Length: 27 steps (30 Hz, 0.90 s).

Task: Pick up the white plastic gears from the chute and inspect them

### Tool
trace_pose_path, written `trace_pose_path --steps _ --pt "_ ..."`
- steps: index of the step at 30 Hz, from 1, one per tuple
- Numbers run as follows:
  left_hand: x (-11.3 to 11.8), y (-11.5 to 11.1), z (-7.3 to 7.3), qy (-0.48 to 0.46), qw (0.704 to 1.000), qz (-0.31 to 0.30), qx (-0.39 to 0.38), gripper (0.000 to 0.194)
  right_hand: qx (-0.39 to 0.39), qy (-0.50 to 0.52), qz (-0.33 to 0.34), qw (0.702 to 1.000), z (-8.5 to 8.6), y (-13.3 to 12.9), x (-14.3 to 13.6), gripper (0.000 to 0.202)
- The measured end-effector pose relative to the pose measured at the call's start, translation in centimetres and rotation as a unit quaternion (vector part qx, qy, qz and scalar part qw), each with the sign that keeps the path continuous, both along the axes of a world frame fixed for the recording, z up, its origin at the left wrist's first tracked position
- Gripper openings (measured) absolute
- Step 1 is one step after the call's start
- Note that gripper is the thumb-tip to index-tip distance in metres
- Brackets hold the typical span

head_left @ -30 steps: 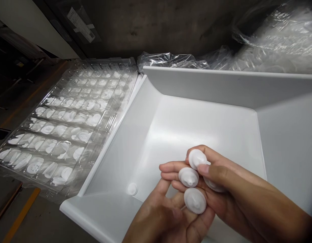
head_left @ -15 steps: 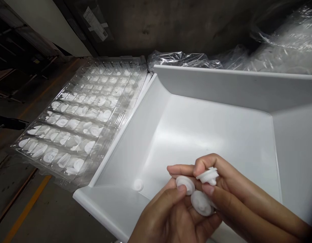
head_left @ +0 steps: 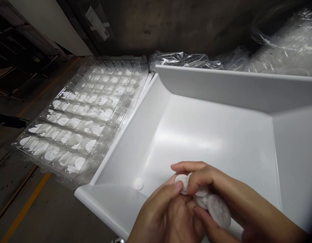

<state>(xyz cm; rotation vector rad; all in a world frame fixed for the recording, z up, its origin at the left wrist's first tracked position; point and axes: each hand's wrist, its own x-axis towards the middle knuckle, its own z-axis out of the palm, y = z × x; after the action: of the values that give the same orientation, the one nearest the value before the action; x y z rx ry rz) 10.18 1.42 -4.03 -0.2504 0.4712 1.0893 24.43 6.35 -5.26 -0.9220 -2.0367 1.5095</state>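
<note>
Both my hands meet low in the picture over the near part of a white plastic bin [head_left: 221, 87]. My left hand [head_left: 163, 216] pinches a small white plastic gear [head_left: 181, 180] between thumb and fingers. My right hand [head_left: 221, 199] curls over several more white gears [head_left: 218, 209], one large toothed disc showing beside its fingers. A single white gear [head_left: 138, 184] lies alone on the bin floor, to the left of my hands.
A clear blister tray [head_left: 80, 114] with rows of white gears in its pockets lies left of the bin on a dark surface. Crumpled clear plastic bags [head_left: 272, 50] sit behind the bin. A yellow floor line [head_left: 24, 209] runs at bottom left.
My hands have closed together and sunk slightly. The gears that showed fanned out on my fingers are now mostly covered, and my right hand has turned one gear flat-side up.
</note>
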Motion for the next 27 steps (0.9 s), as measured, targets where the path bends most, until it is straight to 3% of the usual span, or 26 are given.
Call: trace_pose_path --steps 2,5,9,13,18,21,24,27 --pt "-0.2 0.0 -0.4 0.001 1.0 -0.004 0.024 0.021 0.125 -0.019 0.061 0.99 -0.7 0.2 0.3 0.029" --pt "-0.2 0.0 -0.8 0.012 0.999 0.007 0.038 0.027 0.235 -0.051 0.128 0.962 -1.2 0.6 0.7 0.026" --pt "-0.2 0.1 -1.0 -0.015 0.999 0.031 0.029 0.029 0.278 -0.062 0.131 0.949 -1.3 1.5 0.6 0.024" --pt "-0.3 0.0 -0.9 -0.083 0.996 0.032 -0.01 0.025 0.312 -0.009 0.132 0.941 -0.7 2.9 0.2 0.027" --pt "-0.2 0.1 -0.1 -0.039 0.999 0.012 0.023 0.039 0.177 0.055 0.066 0.98 0.3 3.3 0.0 0.016" --pt "-0.1 0.2 0.3 -0.001 0.999 -0.026 0.048 0.041 0.084 0.034 -0.008 0.996 0.9 3.5 0.1 0.012" --pt "-0.4 -0.1 0.3 0.029 0.998 -0.021 0.052 0.038 -0.058 -0.019 -0.095 0.994 1.1 4.3 0.0 0.015" --pt "-1.9 -1.0 0.7 0.06 0.998 0.001 -0.005 0.023 -0.172 -0.036 -0.083 0.981 0.8 5.2 -0.1 0.017"
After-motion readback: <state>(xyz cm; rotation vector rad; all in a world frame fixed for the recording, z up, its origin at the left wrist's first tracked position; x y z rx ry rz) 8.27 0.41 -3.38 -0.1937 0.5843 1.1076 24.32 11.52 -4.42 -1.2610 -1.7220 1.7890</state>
